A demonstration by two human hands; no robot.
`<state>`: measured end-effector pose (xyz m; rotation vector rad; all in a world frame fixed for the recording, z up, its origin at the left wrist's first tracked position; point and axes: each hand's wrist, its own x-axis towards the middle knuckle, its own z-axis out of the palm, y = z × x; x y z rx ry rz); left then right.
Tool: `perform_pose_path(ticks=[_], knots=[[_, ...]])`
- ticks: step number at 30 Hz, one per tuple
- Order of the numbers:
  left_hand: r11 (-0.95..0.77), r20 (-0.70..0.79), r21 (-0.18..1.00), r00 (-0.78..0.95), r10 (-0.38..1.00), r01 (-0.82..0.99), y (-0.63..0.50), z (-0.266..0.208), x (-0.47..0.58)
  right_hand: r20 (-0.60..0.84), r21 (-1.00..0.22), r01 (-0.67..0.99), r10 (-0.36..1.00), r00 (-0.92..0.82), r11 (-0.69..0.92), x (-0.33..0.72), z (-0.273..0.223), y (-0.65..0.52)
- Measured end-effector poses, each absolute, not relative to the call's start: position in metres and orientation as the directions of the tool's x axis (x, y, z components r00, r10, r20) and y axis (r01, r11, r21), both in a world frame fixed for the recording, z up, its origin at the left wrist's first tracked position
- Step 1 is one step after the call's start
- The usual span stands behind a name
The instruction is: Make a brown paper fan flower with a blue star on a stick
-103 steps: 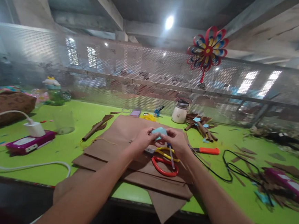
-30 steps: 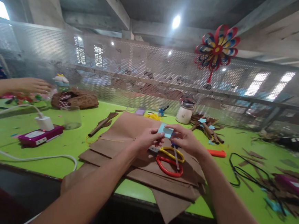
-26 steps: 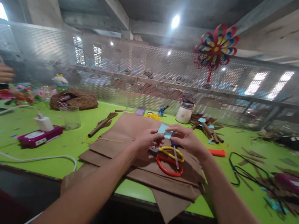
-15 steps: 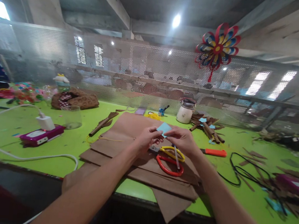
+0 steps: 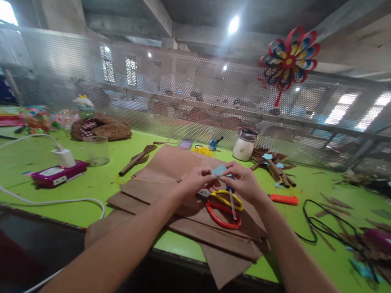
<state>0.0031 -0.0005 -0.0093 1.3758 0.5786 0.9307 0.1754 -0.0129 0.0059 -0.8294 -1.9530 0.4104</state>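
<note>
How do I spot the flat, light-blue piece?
On the green table, find the stacked brown paper sheets. Above them, left hand and right hand hold the light-blue piece; unlike the light-blue cut-outs farther right, it is held.

Scissors partly behind left hand

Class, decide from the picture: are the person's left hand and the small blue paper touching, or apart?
Touching. The head view shows it: the left hand pinches the blue paper at its lower left, with no gap showing.
</note>
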Motion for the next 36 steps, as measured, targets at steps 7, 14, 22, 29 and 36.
perform_pose_path(ticks=[7, 14, 22, 29, 36], knots=[[-0.032, 0.156, 0.978, 0.629, 0.762, -0.204, -0.002, -0.010, 0.007, 0.509, -0.774, 0.313, 0.835, -0.208, 0.550, 0.171, 0.003, -0.013], [-0.028, 0.158, 0.978, 0.638, 0.753, -0.209, -0.004, -0.008, 0.007, 0.469, -0.846, 0.215, 0.872, -0.139, 0.489, 0.171, -0.005, -0.009], [0.026, 0.124, 0.975, 0.636, 0.762, -0.221, -0.002, -0.012, 0.008, 0.492, -0.835, 0.239, 0.867, -0.079, 0.495, 0.166, -0.006, -0.009], [0.097, 0.064, 0.970, 0.616, 0.785, -0.224, -0.009, -0.005, 0.007, 0.516, -0.802, 0.320, 0.855, -0.054, 0.505, 0.165, -0.008, -0.009], [0.077, 0.070, 0.975, 0.619, 0.782, -0.207, -0.003, -0.013, 0.006, 0.485, -0.816, 0.323, 0.872, -0.068, 0.479, 0.163, -0.006, -0.011]])
